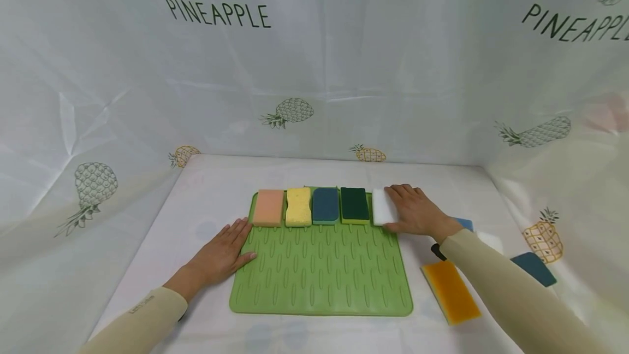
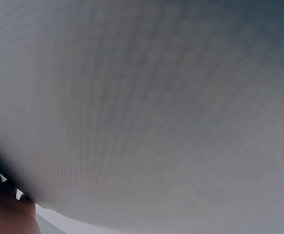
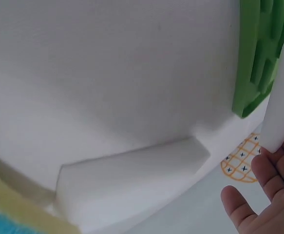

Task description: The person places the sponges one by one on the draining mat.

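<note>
A row of sponges lies along the far edge of a green ridged mat [image 1: 319, 272]: pink [image 1: 268, 207], yellow [image 1: 298, 206], blue [image 1: 325, 204], dark green with a yellow underside [image 1: 355, 204], and a white sponge [image 1: 383, 209] at the right end. My right hand [image 1: 416, 211] holds the white sponge at its right side, fingers at the far corner and thumb at the near one. In the right wrist view, fingertips [image 3: 266, 168] meet the end of that white sponge [image 3: 283, 97]. My left hand [image 1: 221, 250] rests flat with spread fingers on the mat's left edge.
Right of the mat lie an orange sponge [image 1: 451, 292], a dark blue-green pad [image 1: 534, 268], a blue piece [image 1: 463, 223] and another white block [image 1: 490, 241], partly behind the right forearm. A pineapple-print sheet [image 1: 344, 70] hangs behind and beside the table.
</note>
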`<state>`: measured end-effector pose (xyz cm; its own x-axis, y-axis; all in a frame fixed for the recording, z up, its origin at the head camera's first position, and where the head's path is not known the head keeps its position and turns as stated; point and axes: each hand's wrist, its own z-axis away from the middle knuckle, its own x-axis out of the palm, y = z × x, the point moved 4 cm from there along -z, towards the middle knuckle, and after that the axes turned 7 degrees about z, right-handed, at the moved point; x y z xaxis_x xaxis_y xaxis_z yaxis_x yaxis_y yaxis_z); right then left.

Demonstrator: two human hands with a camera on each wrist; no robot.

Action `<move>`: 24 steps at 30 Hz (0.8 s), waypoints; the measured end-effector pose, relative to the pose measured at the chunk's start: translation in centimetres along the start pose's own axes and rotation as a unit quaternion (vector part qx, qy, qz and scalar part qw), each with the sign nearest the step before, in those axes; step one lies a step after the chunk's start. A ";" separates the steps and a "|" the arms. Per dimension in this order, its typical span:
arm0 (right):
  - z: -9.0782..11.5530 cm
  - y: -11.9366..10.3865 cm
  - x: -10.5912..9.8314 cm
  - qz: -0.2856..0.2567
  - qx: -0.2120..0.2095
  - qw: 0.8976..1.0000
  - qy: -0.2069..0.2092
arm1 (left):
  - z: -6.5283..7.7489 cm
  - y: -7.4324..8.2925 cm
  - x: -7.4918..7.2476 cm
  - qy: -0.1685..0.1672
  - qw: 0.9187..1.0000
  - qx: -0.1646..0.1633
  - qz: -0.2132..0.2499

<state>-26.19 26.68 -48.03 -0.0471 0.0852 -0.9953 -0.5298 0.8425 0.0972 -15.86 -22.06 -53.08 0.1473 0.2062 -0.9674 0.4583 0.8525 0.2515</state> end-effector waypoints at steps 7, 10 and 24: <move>-1.0 -0.5 0.5 -0.006 -0.008 1.000 -0.007 | -0.1 -0.1 0.1 -0.003 1.000 -0.004 0.006; -1.4 -0.8 0.6 -0.009 -0.010 1.000 -0.009 | -0.2 -0.2 0.2 -0.005 1.000 -0.005 0.007; -1.5 -0.9 0.9 -0.011 -0.009 0.999 -0.031 | -0.2 -0.3 0.4 -0.005 1.000 -0.004 0.000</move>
<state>-27.01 25.20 -49.06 0.0172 0.1004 -0.9948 -0.5445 0.8354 0.0749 -16.12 -22.14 -53.54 0.1564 0.2022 -0.9668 0.4508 0.8563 0.2520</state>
